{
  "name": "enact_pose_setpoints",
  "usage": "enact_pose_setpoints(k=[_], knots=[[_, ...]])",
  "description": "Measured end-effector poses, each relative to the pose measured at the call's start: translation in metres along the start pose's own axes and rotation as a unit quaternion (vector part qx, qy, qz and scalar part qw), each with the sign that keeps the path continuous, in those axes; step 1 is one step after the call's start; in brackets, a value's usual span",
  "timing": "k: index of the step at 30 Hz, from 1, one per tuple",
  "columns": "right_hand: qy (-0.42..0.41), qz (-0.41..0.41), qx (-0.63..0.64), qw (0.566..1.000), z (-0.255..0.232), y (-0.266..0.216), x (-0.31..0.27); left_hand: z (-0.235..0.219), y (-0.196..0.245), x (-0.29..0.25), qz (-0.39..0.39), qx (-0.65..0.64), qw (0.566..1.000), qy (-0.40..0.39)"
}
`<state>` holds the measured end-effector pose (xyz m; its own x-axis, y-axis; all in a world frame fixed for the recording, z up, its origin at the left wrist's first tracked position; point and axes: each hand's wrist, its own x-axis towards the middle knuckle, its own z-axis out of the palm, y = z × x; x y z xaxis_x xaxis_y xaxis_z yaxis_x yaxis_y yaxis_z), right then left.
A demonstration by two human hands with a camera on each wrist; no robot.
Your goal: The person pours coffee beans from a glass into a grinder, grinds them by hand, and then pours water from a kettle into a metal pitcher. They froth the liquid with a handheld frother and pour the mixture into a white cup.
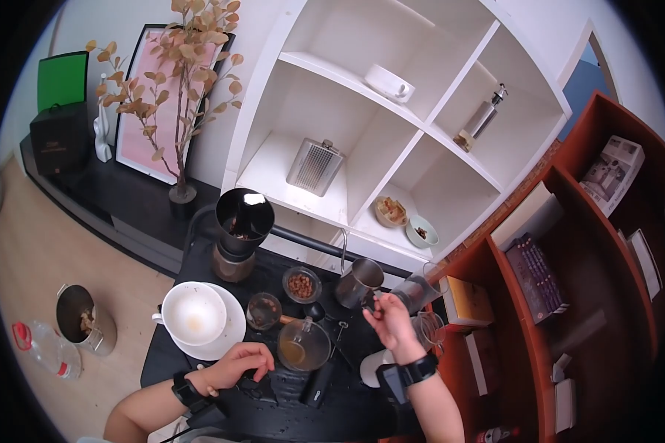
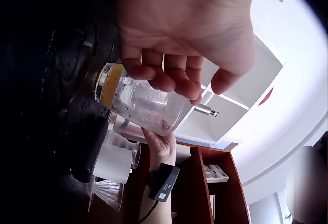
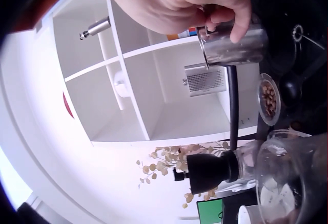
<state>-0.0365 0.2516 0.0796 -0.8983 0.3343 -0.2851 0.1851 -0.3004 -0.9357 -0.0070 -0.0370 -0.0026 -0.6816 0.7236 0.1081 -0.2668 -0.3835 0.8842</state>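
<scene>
In the head view a steel pitcher stands at the back right of the black tabletop. My right hand is at its handle; in the right wrist view the curled fingers grip that handle near the rim. My left hand hovers low over the front of the table, fingers loosely bent, holding nothing. Just right of it sits a clear glass cup with a little brown liquid in the bottom. In the left wrist view this glass shows beyond the fingertips.
A wide white cup rests on a saucer at left, before a black-topped grinder. Between grinder and pitcher are a bowl of brown beans and a small glass dish. A glass carafe stands behind the right forearm.
</scene>
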Motion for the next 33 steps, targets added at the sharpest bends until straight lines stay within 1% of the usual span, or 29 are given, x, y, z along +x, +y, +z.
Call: enact_pose_setpoints(k=[3,5,6,8,9,11,12,14,15,16,17,18,19,20,21,22,23,25,26,28,29,31,32,33], knots=[[0.031,-0.011,0.002,0.999,0.012,0.016,0.008,0.0,0.0,0.0,-0.004,0.003,1.0,-0.003],[0.007,0.008,-0.028,1.0,0.015,0.021,0.007,0.0,0.001,0.001,-0.008,0.003,1.0,-0.003],[0.007,0.008,-0.029,1.0,0.015,0.024,0.007,0.0,0.001,0.001,-0.004,-0.002,1.0,-0.008],[-0.018,0.058,-0.039,0.997,0.01,0.032,0.007,0.0,0.0,0.0,-0.002,-0.01,1.0,-0.012],[-0.016,0.06,-0.04,0.997,0.009,0.032,0.007,0.001,0.001,0.001,-0.004,-0.004,1.0,-0.014],[-0.015,0.07,-0.084,0.994,0.01,0.03,0.004,0.0,0.001,0.001,-0.008,0.001,1.0,-0.016],[-0.014,0.071,-0.084,0.994,0.012,0.026,0.001,0.0,0.001,0.001,-0.007,0.003,1.0,-0.017],[0.026,0.033,-0.146,0.988,0.021,0.014,-0.01,0.0,0.001,0.001,-0.007,0.005,1.0,-0.017],[0.025,0.034,-0.146,0.988,0.02,0.013,-0.011,0.0,0.001,0.001,-0.008,0.003,1.0,-0.015],[0.048,-0.087,-0.245,0.964,0.016,0.012,-0.012,0.0,0.001,0.001,-0.009,0.001,1.0,-0.014],[0.069,-0.206,-0.339,0.915,0.014,0.01,-0.014,0.0,0.002,0.001,-0.009,0.001,1.0,-0.014],[0.078,-0.313,-0.381,0.866,0.012,0.006,-0.021,0.0,0.002,0.001,-0.011,0.002,1.0,-0.011],[0.077,-0.314,-0.382,0.866,0.014,-0.002,-0.03,0.0,0.002,0.002,-0.012,0.002,1.0,-0.009],[-0.007,-0.375,-0.458,0.806,0.017,-0.01,-0.042,0.0,0.002,0.002,-0.012,0.001,1.0,-0.008],[-0.091,-0.429,-0.525,0.73,0.021,-0.017,-0.055,-0.001,0.001,0.002,-0.012,0.005,1.0,-0.004],[-0.115,-0.397,-0.587,0.696,0.026,-0.021,-0.07,-0.002,0.0,0.002,-0.012,0.008,1.0,0.0],[-0.144,-0.395,-0.654,0.628,0.023,-0.017,-0.075,-0.003,0.0,0.003,-0.013,0.006,1.0,-0.001],[-0.205,-0.295,-0.745,0.562,0.018,-0.001,-0.083,-0.003,-0.001,0.003,-0.011,0.006,1.0,0.001],[-0.204,-0.295,-0.745,0.563,0.017,0.006,-0.084,-0.002,-0.001,0.003,-0.012,0.006,1.0,0.0],[-0.193,-0.318,-0.77,0.519,0.016,0.02,-0.079,-0.002,-0.001,0.002,-0.019,-0.001,1.0,0.003],[-0.194,-0.319,-0.769,0.519,0.017,0.024,-0.076,-0.002,-0.001,0.002,-0.019,0.001,1.0,0.006],[-0.155,-0.354,-0.802,0.456,0.017,0.031,-0.068,-0.003,0.0,0.002,-0.006,0.011,1.0,0.005],[-0.154,-0.354,-0.801,0.456,0.017,0.035,-0.064,-0.002,-0.001,0.003,-0.006,0.011,1.0,0.005],[-0.148,-0.351,-0.812,0.442,0.017,0.039,-0.061,-0.002,-0.001,0.003,-0.006,0.004,1.0,0.003]])
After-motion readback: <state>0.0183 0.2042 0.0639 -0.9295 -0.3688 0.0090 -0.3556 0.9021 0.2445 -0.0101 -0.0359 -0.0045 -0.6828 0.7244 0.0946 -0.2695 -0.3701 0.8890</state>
